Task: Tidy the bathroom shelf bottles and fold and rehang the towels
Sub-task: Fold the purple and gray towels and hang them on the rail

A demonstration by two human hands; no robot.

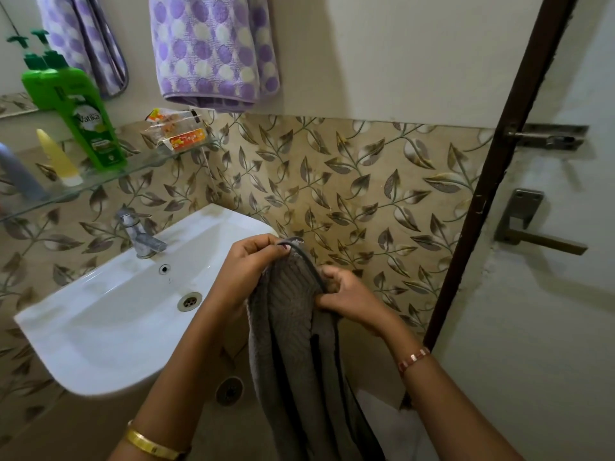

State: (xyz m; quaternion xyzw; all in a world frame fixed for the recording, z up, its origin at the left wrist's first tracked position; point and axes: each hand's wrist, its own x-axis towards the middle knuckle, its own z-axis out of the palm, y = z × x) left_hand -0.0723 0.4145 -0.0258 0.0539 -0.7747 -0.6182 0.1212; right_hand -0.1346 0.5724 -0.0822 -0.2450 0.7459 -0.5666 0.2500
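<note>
Above the sink [100,327], one purple towel [213,51]; two hands [253,271] [346,294] grip one grey towel [299,344].

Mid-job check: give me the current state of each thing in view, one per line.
grey towel: off the rail, bunched, hanging from both hands
left hand: pinching its top edge
right hand: gripping its side
purple towel: folded, hung on the wall
green bottle: upright on glass shelf
tap: no water running

The grey towel [293,344] is ribbed, matt cloth. The purple dotted towel [213,51] is soft woven cloth. The sink [100,314] is glossy white ceramic, the tap [139,237] dull metal, the shelf [109,178] clear glass, the green bottle [80,118] shiny plastic.
</note>
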